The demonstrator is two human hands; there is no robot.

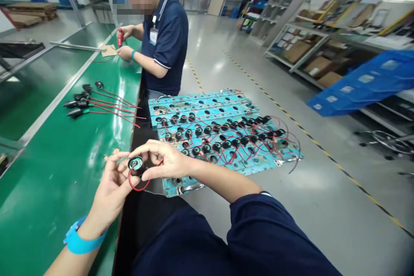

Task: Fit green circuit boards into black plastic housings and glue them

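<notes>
Between my two hands, over the edge of the green table, is a small round black housing (136,164) with a green circuit board in its open face. A red wire (138,189) loops out below it. My left hand (114,177) grips the housing from the left, thumb underneath. From the right, my right hand (164,159) closes thumb and fingers on its side and on the wire. To the right lies a turquoise tray (200,103) with rows of similar black housings (226,143) and tangled red wires.
On the green table (64,168) lies a bunch of black parts (77,104) with red wires. A co-worker (171,39) stands at the far side, holding a red tool (120,37). Blue bins (371,79) and shelving (297,47) stand at the right. A striped line (291,120) crosses the floor.
</notes>
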